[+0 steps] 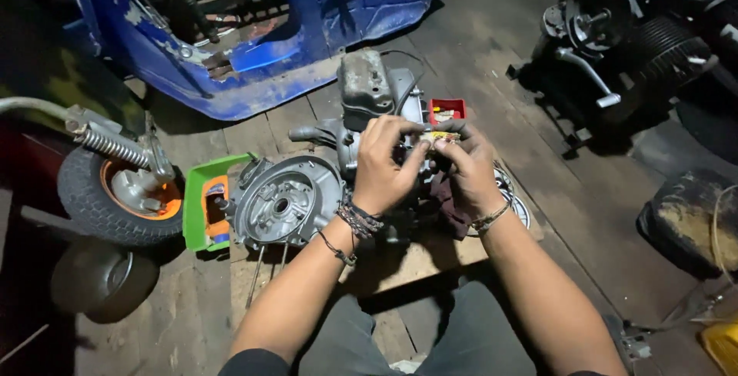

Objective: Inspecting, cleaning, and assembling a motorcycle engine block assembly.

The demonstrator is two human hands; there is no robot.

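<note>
- The left hand [382, 163] curls over the top of a grey scooter engine [323, 184], fingers bent and meeting the right hand's fingertips; together they pinch a small pale part [440, 137] just above the casing.
- The right hand [469, 167] grips that same small part from the other side, thumb and fingers closed on it, so both hands steady it over one spot on the engine.
- The engine lies on its side on the wooden floor [538, 153], its round open casing facing up and to the left, likely so the inner parts stay reachable from a seated position.
- A small red tray [447, 107] sits just behind the hands, near enough to pick loose pieces from.
- A green plastic container [204, 199] touches the casing's left edge.
- A wheel with an orange hub [115, 191] and a blue scooter body [254, 30] stand well apart, out of the working spot.
</note>
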